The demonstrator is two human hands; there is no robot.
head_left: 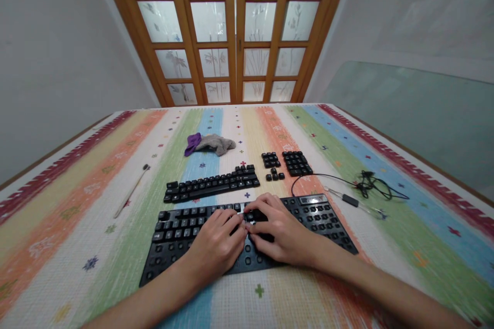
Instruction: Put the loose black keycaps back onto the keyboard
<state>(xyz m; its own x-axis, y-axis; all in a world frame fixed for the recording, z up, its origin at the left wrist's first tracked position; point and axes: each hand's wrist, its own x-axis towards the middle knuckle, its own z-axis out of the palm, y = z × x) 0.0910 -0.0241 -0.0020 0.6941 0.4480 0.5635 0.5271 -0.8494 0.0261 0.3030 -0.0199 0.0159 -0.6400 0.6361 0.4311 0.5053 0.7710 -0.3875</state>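
A black keyboard [247, 263] lies in front of me, with keycaps in its upper left rows and bare key sockets across the lower rows and the number pad. My left hand [219, 239] rests over its middle, fingers curled and pressed together; whatever is between their tips is hidden. From the right, my right hand [280, 229] reaches over the same spot, its bent fingers apart and touching the keyboard. The fingertips of both hands meet there. Behind the keyboard, loose black keycaps [212, 185] stand in rows, with smaller keycap groups [297, 163] to the right.
A grey and purple cloth [214, 144] lies crumpled farther back. On the left is a thin brush-like stick [131, 191]. A coiled black cable [372, 185] and a thin tool with a dark grip [350, 200] lie right. Striped cloth covers the table; wooden glazed doors [235, 46] stand beyond.
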